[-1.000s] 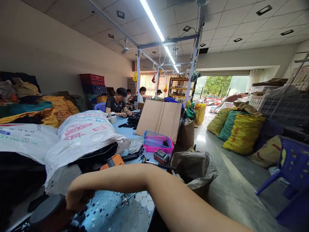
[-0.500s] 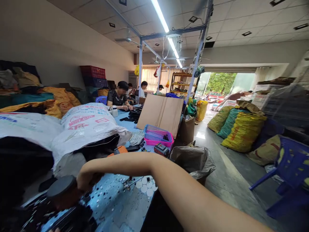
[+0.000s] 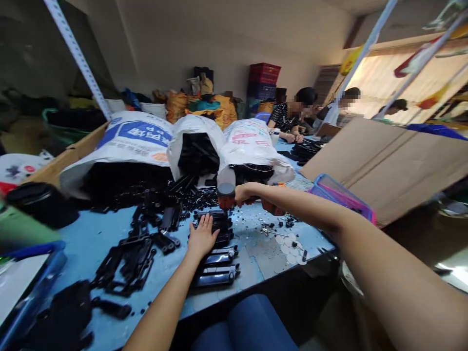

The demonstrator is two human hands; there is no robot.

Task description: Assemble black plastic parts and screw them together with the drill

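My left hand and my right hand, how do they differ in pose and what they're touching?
Pose: the left hand lies palm down with fingers extended, while the right hand is curled.
Contact: the left hand rests on a row of long black parts; the right hand grips an orange-red tool with a round dark end.
Visibility: the left hand's fingers show; the right hand's are mostly hidden.
Both are bare.

Across my scuffed light-blue desk [image 3: 86, 234], I face a plain grey-beige wall [image 3: 219, 39] filling the top centre. A pale perforated metal post [image 3: 75, 51] slants through the upper left. Warm light glows through cream curtains [image 3: 380, 63] at the upper right; white glare brightens the floor [image 3: 458, 279] at the lower right edge.
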